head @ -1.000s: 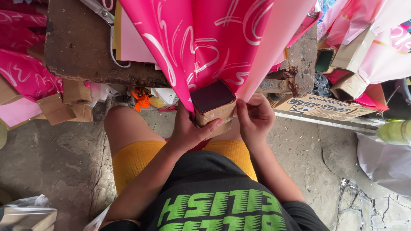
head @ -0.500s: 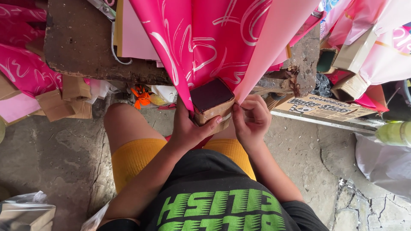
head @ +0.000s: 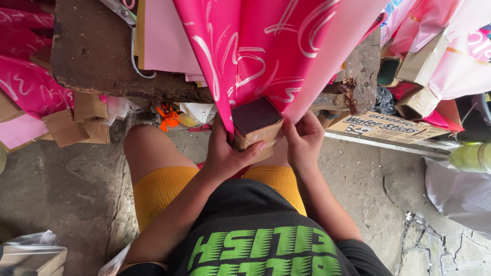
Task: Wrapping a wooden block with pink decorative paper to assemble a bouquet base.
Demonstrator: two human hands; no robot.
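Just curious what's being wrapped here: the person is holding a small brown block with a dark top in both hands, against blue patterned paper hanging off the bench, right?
Not quite. The head view shows the paper is pink with white swirls, not blue. The rest holds: left hand and right hand hold the small brown block with a dark top.

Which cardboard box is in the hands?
The small box with the dark maroon top, gripped by both the left hand and right hand; other boxes lie untouched.

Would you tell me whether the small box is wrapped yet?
Partly: pink paper drapes behind the box, its dark top and brown side still bare.
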